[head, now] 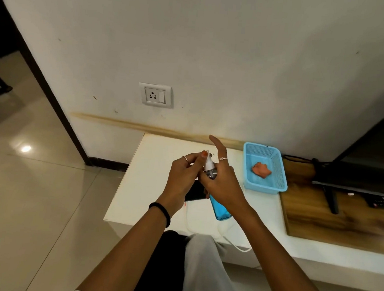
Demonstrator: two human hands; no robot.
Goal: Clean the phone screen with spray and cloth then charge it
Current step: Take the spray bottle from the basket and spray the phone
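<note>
While my right hand [223,183] wraps the clear neck of the spray bottle [219,208], index finger lifted straight and free, my left hand [185,175] pinches the white nozzle top with thumb and fingers. I judge the bottle light, smooth plastic, part full of blue liquid, so it could slip if wet; holding it round the waist below the pump seems safest. Lying flat on the white table [150,183], the phone [195,192] sits just under my hands, partly hidden by them; it looks glassy, slick and fragile, best taken by its long edges. A white cable [187,221] trails from near the phone toward the table's front edge. To the right stands a blue basket [275,187] with an orange cloth [262,170] inside, soft and easy to pick up. On the wall behind is a socket [154,95]; nothing blocks it that I can see.
</note>
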